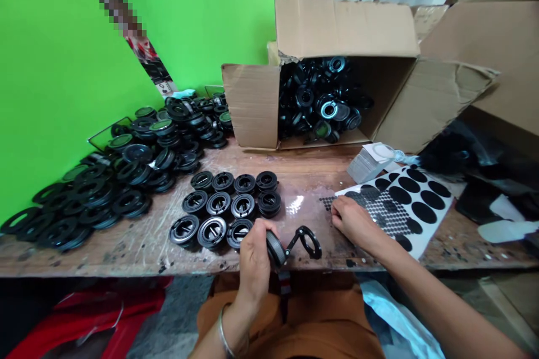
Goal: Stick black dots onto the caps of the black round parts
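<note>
My left hand [255, 255] is closed around a black round holder [275, 248] with a ribbed edge. From it a hinged arm carries an open ring [310, 242], which sticks out to the right above the table. My right hand [351, 220] has its fingers curled together at the left edge of a sheet of small dark dots [385, 210]; what lies between the fingertips is hidden. That sheet overlaps a white sheet with large black round stickers [424, 212]. Just beyond my left hand, several black round pieces [211, 231] stand in rows, slotted faces up.
A large pile of black round pieces [138, 154] covers the table's left side. At the back an open cardboard box [347, 28] holds more of them. A stack of white cards [366, 164] and a white bottle [507, 231] are on the right. The wooden table's front edge [126, 276] is close to me.
</note>
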Demonstrator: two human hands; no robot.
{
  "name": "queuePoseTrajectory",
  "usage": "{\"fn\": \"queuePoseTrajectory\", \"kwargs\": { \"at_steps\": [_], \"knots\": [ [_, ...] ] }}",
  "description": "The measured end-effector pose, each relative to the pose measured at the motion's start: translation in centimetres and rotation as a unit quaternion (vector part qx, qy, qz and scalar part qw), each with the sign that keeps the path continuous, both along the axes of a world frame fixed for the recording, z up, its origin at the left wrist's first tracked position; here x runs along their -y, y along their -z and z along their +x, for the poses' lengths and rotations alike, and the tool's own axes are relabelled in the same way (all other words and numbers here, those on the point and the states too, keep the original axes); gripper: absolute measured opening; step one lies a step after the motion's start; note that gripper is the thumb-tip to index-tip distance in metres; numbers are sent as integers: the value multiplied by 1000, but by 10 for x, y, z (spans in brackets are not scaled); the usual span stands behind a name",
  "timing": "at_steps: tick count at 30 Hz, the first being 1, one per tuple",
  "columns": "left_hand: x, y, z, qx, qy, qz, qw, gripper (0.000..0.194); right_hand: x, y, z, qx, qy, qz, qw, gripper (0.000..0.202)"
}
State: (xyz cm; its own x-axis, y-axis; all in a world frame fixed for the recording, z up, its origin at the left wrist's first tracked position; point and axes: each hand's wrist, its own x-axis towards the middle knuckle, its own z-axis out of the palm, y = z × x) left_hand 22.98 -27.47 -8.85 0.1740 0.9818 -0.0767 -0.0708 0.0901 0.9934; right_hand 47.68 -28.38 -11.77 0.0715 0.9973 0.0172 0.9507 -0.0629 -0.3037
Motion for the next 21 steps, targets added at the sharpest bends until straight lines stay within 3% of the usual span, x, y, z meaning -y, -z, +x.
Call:
{"fn": "queuePoseTrajectory", "kwargs": {
  "at_steps": [4, 8, 13, 17, 21],
  "knots": [
    [-1, 3, 2, -14, 0, 8, 1000, 45, 10, -3, -6, -4, 12, 62, 998, 13],
    [-2, 2, 5, -25, -4, 11, 1000, 45, 27, -29, -27, -136, -19, 201, 970, 9],
    [0, -3, 9, -46, -4, 24, 999, 48, 44, -59, -77, -253, -99, 184, 945, 14],
    [3, -6, 10, -49, 0, 27, 998, 48, 46, -56, -100, -264, -106, 199, 938, 16],
    [5, -6, 11, -53, 2, 42, 998, 47, 43, -49, -101, -263, -111, 188, 940, 18]
  ]
}}
